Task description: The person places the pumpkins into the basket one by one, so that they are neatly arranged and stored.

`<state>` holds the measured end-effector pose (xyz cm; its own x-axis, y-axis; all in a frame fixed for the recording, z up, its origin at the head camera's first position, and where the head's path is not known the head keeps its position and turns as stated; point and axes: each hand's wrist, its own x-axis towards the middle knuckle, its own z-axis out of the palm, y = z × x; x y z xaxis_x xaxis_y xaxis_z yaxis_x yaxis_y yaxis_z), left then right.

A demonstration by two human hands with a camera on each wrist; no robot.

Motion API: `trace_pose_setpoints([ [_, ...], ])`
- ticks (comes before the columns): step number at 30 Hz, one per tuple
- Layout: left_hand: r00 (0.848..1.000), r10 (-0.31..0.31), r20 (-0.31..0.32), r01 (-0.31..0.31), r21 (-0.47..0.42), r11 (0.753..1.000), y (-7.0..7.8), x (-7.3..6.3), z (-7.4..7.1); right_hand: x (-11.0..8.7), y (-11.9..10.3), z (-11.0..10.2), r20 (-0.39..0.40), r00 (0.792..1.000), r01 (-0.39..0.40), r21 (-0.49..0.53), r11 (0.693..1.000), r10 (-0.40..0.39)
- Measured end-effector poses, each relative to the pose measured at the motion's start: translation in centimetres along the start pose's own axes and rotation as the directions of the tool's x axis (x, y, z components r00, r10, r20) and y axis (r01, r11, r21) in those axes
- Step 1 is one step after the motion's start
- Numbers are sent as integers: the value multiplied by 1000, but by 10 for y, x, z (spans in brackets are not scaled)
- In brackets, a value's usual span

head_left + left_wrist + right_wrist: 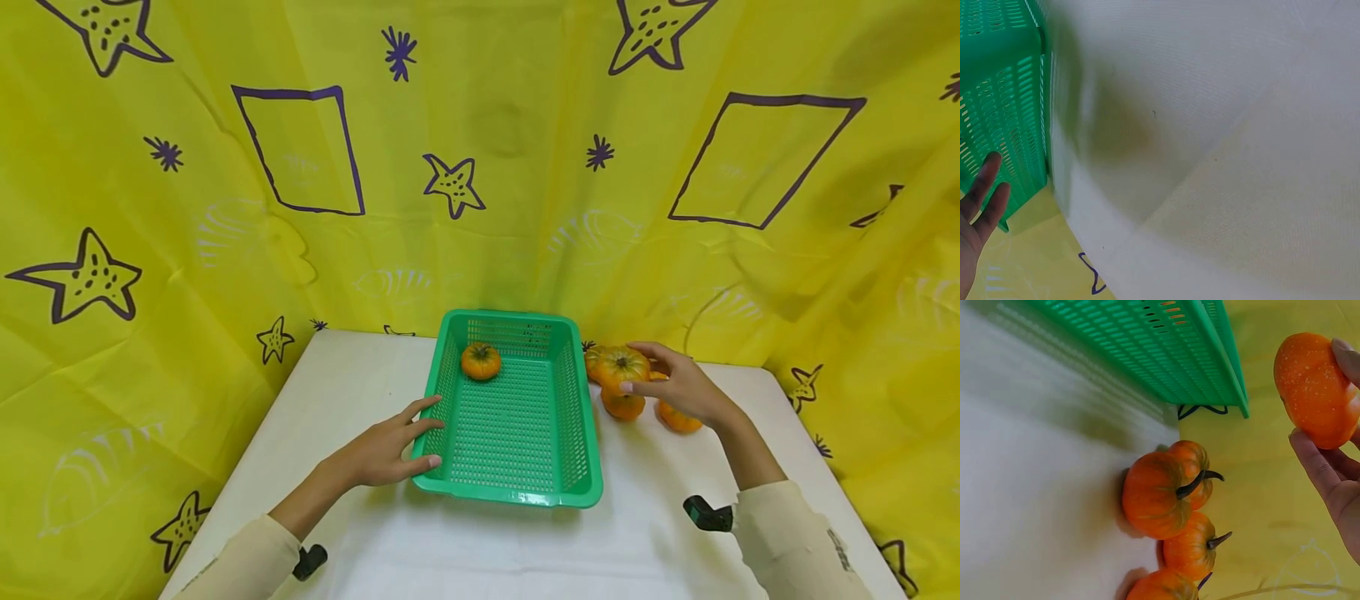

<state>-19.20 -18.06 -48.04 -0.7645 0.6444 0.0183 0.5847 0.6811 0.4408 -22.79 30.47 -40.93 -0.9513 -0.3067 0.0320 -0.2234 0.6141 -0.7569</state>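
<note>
My right hand (678, 387) holds a small orange pumpkin (624, 367) between thumb and fingers, raised beside the basket's right side. In the right wrist view, the pale-speckled base of this held pumpkin (1316, 390) faces the camera. Fingers spread and fairly straight, my left hand (388, 450) rests at the left rim of a green plastic basket (510, 497). The left wrist view has two fingertips of that hand (979, 212) against the slotted side wall. Inside the basket, one small orange pumpkin (481, 362) sits at the far left corner.
Several more stemmed pumpkins (1157, 495) stand on the white-covered table (360, 375) to the right of the basket, one (678, 418) below the right hand. A yellow curtain (517, 250) with purple starfish drawings hangs behind and along both sides.
</note>
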Motion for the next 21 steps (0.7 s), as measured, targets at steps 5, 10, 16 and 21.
trace_pose_setpoints([
  [5, 1000, 8, -11, -8, 15, 1000, -1, 0, 0, 5, -6, 2, 17, 1000, 6, 9, 1000, -7],
  [10, 1000, 9, -9, -9, 12, 1000, -2, 0, 0, 12, -11, 5, 49, 999, -2, 34, 999, 0],
  [16, 1000, 7, -2, -7, 1, 1000, -1, 0, 0, 20, -16, 9, 72, 997, -25, 78, 997, 19],
  [21, 1000, 9, -2, -9, 3, 1000, 0, 0, 0, 28, -20, 12, 71, 997, -22, 64, 998, 17],
])
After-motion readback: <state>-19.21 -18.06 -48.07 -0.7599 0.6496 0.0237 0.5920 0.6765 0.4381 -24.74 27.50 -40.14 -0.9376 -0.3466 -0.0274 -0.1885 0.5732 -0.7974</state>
